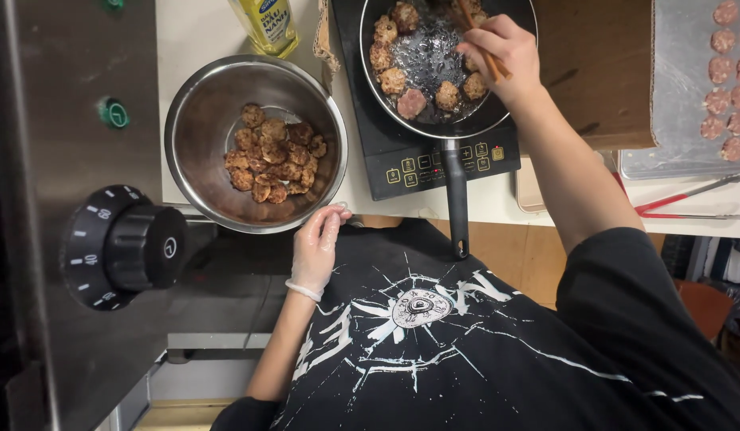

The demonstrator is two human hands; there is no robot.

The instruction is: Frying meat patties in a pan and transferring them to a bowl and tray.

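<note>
**Hand and pan positions**

The right hand (497,49) is closed around wooden chopsticks (483,41), with their tips over the pan (465,120) on the black cooktop (418,164). Meatballs (394,80) lie in the oil (one still pink). The gloved left hand (318,243) rests loosely open, holding nothing, at the counter (497,209) edge beside the steel bowl (202,120) of browned meatballs.

we are in a kitchen: a frying pan (434,60) of meatballs (393,80) on an induction hob (434,164), steel bowl (202,120) beside it.
</note>
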